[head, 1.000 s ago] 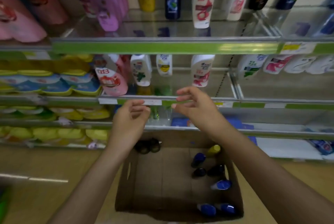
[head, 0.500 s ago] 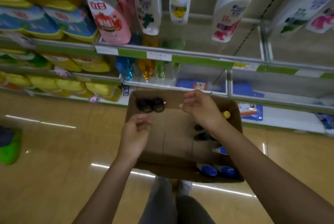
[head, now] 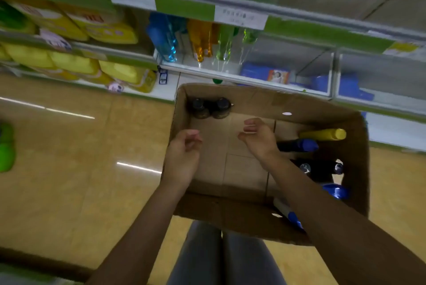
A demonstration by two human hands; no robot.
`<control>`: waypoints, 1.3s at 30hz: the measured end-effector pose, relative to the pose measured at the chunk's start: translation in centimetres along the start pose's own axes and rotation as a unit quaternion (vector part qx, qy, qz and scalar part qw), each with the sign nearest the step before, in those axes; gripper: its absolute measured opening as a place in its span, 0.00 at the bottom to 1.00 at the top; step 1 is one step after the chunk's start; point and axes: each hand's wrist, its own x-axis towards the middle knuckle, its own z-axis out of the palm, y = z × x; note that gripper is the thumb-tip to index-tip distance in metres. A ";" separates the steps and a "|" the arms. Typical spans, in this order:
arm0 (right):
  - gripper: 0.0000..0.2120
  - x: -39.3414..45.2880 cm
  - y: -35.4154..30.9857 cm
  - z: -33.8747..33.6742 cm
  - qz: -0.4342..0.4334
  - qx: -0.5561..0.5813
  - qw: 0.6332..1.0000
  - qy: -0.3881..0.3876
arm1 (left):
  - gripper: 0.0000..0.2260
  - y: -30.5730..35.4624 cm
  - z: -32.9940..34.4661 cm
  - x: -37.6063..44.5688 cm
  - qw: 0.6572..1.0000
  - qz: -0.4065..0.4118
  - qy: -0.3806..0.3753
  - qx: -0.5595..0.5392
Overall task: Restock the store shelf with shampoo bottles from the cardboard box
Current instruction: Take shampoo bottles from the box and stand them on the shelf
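Observation:
An open cardboard box (head: 265,98) stands on the floor in front of the shelf (head: 299,31). Two dark-capped bottles (head: 211,107) stand in its far left corner. Along its right side lie a yellow bottle (head: 322,134), a dark bottle with a blue cap (head: 297,146), black bottles (head: 322,168) and blue-capped bottles (head: 335,191). My left hand (head: 183,155) hovers over the box's left wall, fingers loosely curled, holding nothing. Over the bare box floor, my right hand (head: 258,138) hangs empty with relaxed fingers.
Blue, amber and green bottles (head: 198,40) stand on the low shelf behind the box. Yellow pouches (head: 76,63) fill the shelves at left. Glossy tan floor (head: 69,169) spreads to the left, with a green object (head: 5,146) at its edge. My legs (head: 221,257) are below the box.
My view has tilted down from the shelves to the box. Both hands dropped from shelf height to just above the box, still empty.

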 end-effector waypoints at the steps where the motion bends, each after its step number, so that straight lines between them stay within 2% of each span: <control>1: 0.17 1.3 0.6 0.6 0.006 -0.012 1.000 0.000 | 0.10 -0.5 0.6 0.6 1.000 -0.005 -0.003 0.004; 6: 0.25 5.9 3.4 2.6 0.000 -0.097 0.995 0.003 | 0.11 -2.5 2.9 2.8 0.999 -0.033 -0.027 -0.002; 13: 0.31 10.6 3.7 5.4 -0.054 -0.083 0.995 -0.016 | 0.08 -5.3 4.2 4.5 0.997 -0.052 -0.039 -0.030; 16: 0.28 12.0 3.7 6.5 -0.065 -0.088 0.994 -0.018 | 0.08 -6.5 4.2 4.6 0.998 -0.050 -0.037 -0.032; 20: 0.26 12.7 4.5 8.0 -0.093 -0.040 0.995 0.015 | 0.07 -8.0 4.1 4.2 0.996 -0.070 -0.040 -0.036; 26: 0.27 12.9 5.5 8.7 -0.150 -0.087 0.985 -0.014 | 0.07 -9.1 4.4 3.2 0.994 -0.072 -0.073 -0.024; 31: 0.24 12.5 6.1 8.4 -0.137 -0.101 0.985 -0.024 | 0.07 -9.0 4.4 2.6 0.994 -0.067 -0.084 -0.011; 39: 0.24 6.6 5.9 5.6 -0.109 -0.082 0.985 -0.106 | 0.08 -6.4 2.6 1.3 0.997 -0.034 -0.067 0.007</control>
